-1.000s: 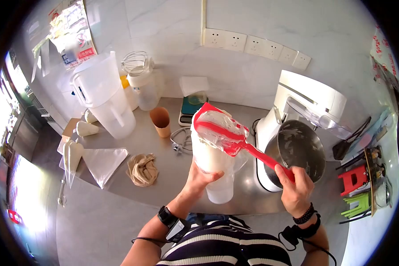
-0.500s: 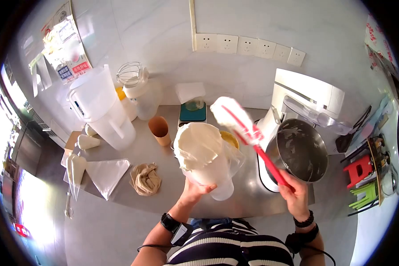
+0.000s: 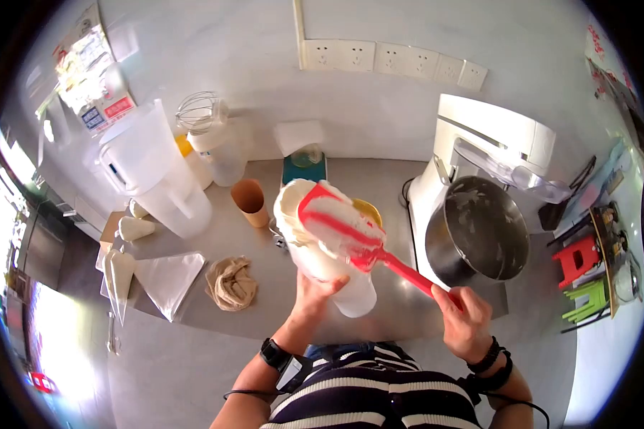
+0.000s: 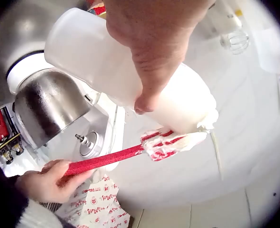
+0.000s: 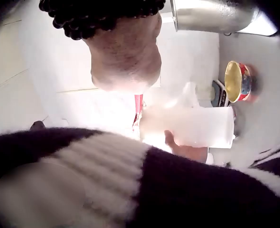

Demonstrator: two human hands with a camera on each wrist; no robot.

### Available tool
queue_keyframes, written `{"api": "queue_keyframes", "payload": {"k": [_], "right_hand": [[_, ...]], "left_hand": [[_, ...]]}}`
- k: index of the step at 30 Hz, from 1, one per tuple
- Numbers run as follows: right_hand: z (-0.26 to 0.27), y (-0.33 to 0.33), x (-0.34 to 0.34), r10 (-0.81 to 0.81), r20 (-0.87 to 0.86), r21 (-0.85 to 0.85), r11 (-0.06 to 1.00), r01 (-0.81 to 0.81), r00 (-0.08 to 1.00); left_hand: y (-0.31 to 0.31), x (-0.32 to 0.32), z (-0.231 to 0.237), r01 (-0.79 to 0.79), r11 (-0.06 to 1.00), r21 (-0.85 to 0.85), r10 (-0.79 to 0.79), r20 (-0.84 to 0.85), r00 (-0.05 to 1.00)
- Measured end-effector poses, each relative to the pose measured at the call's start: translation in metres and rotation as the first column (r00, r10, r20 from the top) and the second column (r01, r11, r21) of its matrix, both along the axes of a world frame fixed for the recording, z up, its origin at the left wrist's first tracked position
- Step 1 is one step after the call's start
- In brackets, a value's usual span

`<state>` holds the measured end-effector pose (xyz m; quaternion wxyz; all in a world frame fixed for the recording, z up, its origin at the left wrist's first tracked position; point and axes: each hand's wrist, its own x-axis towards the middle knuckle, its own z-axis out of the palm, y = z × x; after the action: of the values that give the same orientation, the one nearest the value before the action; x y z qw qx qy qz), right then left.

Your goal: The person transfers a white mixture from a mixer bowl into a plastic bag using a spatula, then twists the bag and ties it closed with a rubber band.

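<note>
My left hand [image 3: 313, 294] grips a tall translucent container [image 3: 354, 297], its thumb across the side; white cream [image 3: 290, 207] covers the top. In the left wrist view the container [image 4: 90, 52] lies under the left hand [image 4: 154, 40]. A red spatula [image 3: 408, 274], its blade coated with cream, is held by the handle in my right hand [image 3: 466, 322]. The blade is at the container's mouth, and in the left wrist view the spatula [image 4: 106, 159] touches the cream there. In the right wrist view the right hand [image 5: 125, 61] hides most of the handle.
A white stand mixer [image 3: 494, 132] with a steel bowl [image 3: 472, 229] stands at right. Behind the container are a yellow-rimmed tin [image 3: 367, 210] and a scale [image 3: 304, 169]. Leftward are a brown cup [image 3: 250, 204], a cloth [image 3: 232, 284], plastic bags [image 3: 168, 279] and a large pitcher [image 3: 154, 171].
The spatula blade swung up and right off the container, then came back down over its mouth. The container tipped towards the left, and the left hand kept its grip.
</note>
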<state>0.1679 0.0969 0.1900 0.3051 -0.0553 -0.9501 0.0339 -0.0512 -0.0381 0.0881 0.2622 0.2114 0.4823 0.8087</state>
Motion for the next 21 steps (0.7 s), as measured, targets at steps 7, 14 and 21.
{"api": "queue_keyframes", "payload": {"k": [7, 14, 21], "right_hand": [[0.03, 0.021, 0.097, -0.128, 0.037, -0.238, 0.962, 0.133, 0.991], [0.091, 0.088, 0.161, -0.55, 0.371, 0.076, 0.821, 0.566, 0.748], [0.065, 0.194, 0.137, -0.59, 0.48, 0.276, 0.804, 0.526, 0.65]], "left_hand": [[0.0, -0.022, -0.051, -0.072, 0.985, -0.154, 0.079, 0.04, 0.996], [0.009, 0.018, -0.081, 0.002, 0.933, -0.361, -0.03, -0.071, 0.997], [0.014, 0.033, -0.123, -0.026, 0.887, -0.461, -0.079, -0.207, 0.975]]}}
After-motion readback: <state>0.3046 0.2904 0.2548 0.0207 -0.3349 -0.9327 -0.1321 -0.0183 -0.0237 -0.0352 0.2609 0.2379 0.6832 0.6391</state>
